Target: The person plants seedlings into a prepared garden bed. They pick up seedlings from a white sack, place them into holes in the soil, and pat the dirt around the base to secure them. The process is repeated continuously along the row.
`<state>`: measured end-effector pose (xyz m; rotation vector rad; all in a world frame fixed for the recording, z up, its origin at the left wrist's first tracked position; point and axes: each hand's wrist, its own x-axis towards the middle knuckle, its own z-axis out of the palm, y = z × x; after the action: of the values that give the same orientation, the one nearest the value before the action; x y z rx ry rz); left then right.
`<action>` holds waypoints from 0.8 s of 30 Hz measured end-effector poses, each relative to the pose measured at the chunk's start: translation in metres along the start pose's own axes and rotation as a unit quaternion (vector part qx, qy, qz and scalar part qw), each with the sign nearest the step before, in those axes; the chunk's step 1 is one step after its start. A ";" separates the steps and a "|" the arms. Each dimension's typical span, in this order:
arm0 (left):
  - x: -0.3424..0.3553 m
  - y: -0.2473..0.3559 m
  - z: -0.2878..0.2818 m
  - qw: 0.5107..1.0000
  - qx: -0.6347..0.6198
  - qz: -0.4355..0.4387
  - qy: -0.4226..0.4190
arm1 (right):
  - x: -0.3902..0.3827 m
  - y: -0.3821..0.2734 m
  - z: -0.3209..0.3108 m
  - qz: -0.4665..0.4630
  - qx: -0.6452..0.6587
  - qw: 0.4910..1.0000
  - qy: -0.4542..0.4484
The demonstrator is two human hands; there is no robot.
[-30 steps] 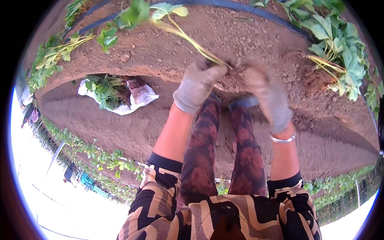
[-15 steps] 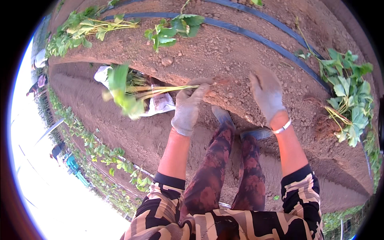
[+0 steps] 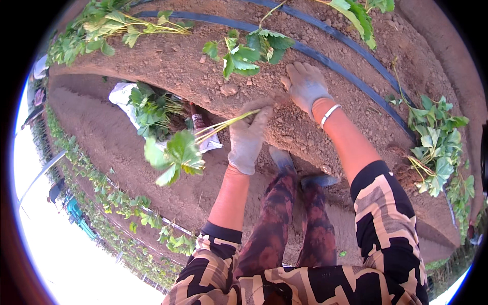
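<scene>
Here, my left hand (image 3: pixel 248 137) is closed around a leafy plant (image 3: pixel 179 155), gripping its pale green stems near the root end. The glove sits low over the near edge of the raised bed (image 3: pixel 305 134), wrist straight above the forearm, and the stems slant down to my left so that the leaves hang out over the furrow (image 3: pixel 152 175). The root end by my fingers is blurred.

My right hand (image 3: pixel 307 87) reaches farther out, its arm angled inward across the bed. Its back faces up, and the fingers are loosely extended at the soil, pointing away from me and a little left. The palm is hidden, so I cannot tell whether any earth lies under it. A silvery bracelet (image 3: pixel 330 116) circles that wrist.

To the left of my left hand, a white sack (image 3: pixel 122 96) lies open in the furrow, with a bunch of green plants (image 3: pixel 155 112) inside, leaves toward its left and stems toward its right. A reddish-brown patch shows at its right side. Just beyond my right fingers, a leafy clump (image 3: pixel 244 56) rests on the bed, near a dark hose (image 3: pixel 330 63).
</scene>
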<state>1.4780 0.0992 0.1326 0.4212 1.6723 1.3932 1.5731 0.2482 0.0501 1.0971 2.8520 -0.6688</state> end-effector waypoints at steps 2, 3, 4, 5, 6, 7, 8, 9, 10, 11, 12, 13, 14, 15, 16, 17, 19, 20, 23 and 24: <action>0.008 0.005 -0.001 1.000 -0.013 -0.006 0.018 | 0.008 -0.001 0.000 0.004 -0.008 1.000 -0.027; 0.011 0.007 -0.001 1.000 -0.011 -0.007 0.024 | 0.011 -0.002 0.001 0.015 -0.018 0.999 -0.039; 0.015 0.011 0.000 0.999 -0.007 -0.004 0.032 | 0.016 -0.004 -0.001 0.023 -0.025 0.998 -0.048; 0.020 0.011 -0.001 0.999 0.000 -0.008 0.032 | 0.020 -0.006 -0.003 0.031 -0.032 0.997 -0.058; 0.024 0.013 0.000 1.000 -0.009 -0.009 0.029 | 0.029 -0.006 -0.006 0.049 -0.043 0.989 -0.132; 0.027 0.012 0.004 1.000 -0.017 -0.012 0.024 | 0.039 -0.009 -0.014 0.069 -0.054 0.974 -0.207; 0.030 0.016 0.007 0.999 -0.023 -0.012 0.020 | 0.048 -0.014 -0.022 0.086 -0.062 0.955 -0.277; 0.032 0.020 0.016 0.998 -0.050 -0.009 0.023 | 0.053 -0.019 -0.026 0.112 -0.073 0.946 -0.295; 0.034 0.018 0.023 0.998 -0.060 -0.018 -0.008 | 0.048 -0.014 -0.024 0.096 -0.081 0.953 -0.276; 0.042 0.020 0.024 0.997 -0.063 -0.019 -0.036 | 0.046 -0.012 -0.021 0.074 -0.085 0.962 -0.249; 0.051 0.020 0.028 0.995 -0.067 -0.021 -0.065 | 0.044 -0.011 -0.018 0.069 -0.088 0.966 -0.234; 0.060 0.016 0.034 0.996 -0.074 -0.045 -0.038 | 0.043 -0.008 -0.014 0.065 -0.093 0.970 -0.217; 0.073 0.011 0.034 0.998 -0.026 -0.032 -0.037 | 0.042 -0.007 -0.013 0.060 -0.097 0.973 -0.198; 0.085 0.004 0.034 0.999 0.022 -0.019 -0.036 | 0.044 -0.006 -0.011 0.089 -0.052 0.977 -0.189; 0.099 -0.009 0.032 0.997 0.067 -0.010 -0.036 | 0.044 -0.006 -0.008 0.120 -0.008 0.976 -0.183; 0.112 -0.024 0.024 0.993 0.108 0.014 -0.047 | 0.042 -0.011 -0.008 0.107 -0.028 0.975 -0.195; 0.137 -0.046 0.013 0.979 0.181 0.064 -0.072 | 0.031 -0.003 0.006 0.061 -0.048 0.990 -0.117; 0.143 -0.050 0.009 0.957 0.253 0.110 -0.090 | 0.025 -0.006 0.003 0.037 -0.055 0.995 -0.079; 0.150 -0.056 0.004 0.896 0.404 0.128 -0.129 | 0.012 -0.007 -0.017 0.089 0.035 0.988 -0.122; 0.150 -0.055 -0.001 0.876 0.447 0.115 -0.140 | 0.012 -0.012 -0.020 0.148 0.085 0.974 -0.149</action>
<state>1.4105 0.1908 0.0208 1.3100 1.9772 0.5663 1.5591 0.2563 0.0711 1.2836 2.3536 -0.9703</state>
